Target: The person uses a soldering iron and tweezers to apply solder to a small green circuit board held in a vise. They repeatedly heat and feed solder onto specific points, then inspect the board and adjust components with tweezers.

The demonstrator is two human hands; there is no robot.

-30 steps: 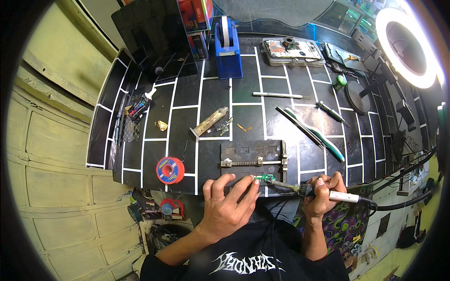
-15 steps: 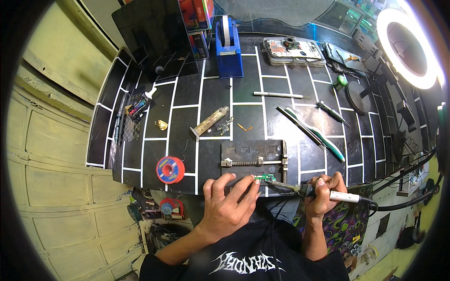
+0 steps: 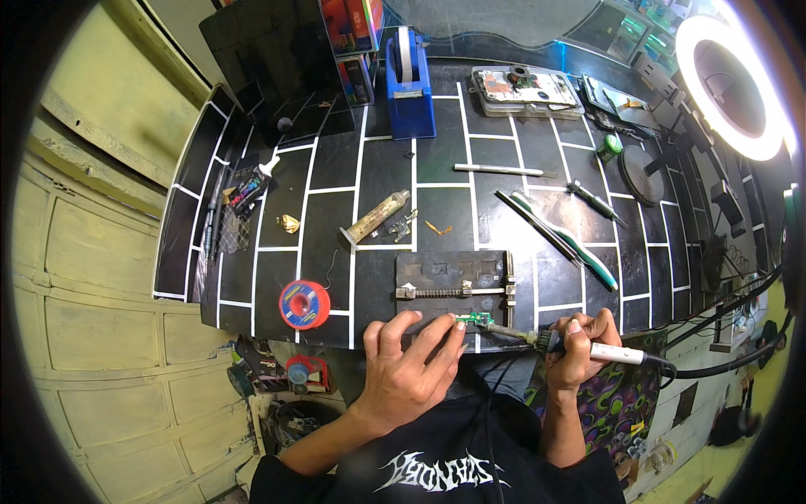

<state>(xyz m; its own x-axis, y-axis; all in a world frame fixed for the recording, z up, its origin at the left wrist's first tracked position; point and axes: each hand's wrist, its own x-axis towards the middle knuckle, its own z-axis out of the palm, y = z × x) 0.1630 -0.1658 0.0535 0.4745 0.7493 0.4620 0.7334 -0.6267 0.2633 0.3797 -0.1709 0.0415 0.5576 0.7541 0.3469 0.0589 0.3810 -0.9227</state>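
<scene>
A small green circuit board (image 3: 479, 319) lies at the front of a dark repair fixture (image 3: 441, 267) with a spring and metal rails. My left hand (image 3: 413, 357) rests over the fixture's front edge, fingers bent, its fingertips steadying the left end of the board. In my right hand (image 3: 575, 349) is a soldering iron (image 3: 617, 353) with a white handle, gripped between thumb and fingers. The iron points left, and its tip meets or nearly meets the board's right end. Exact contact is too small to tell.
Around the fixture lie a red solder spool (image 3: 305, 304), a syringe-like tube (image 3: 378, 218), tweezers (image 3: 537, 223), a green-white brush (image 3: 600, 265) and a screwdriver (image 3: 596, 203). Farther back stand a blue tape dispenser (image 3: 411, 113) and a ring lamp (image 3: 682, 84). The iron's black cable (image 3: 714, 370) runs off right.
</scene>
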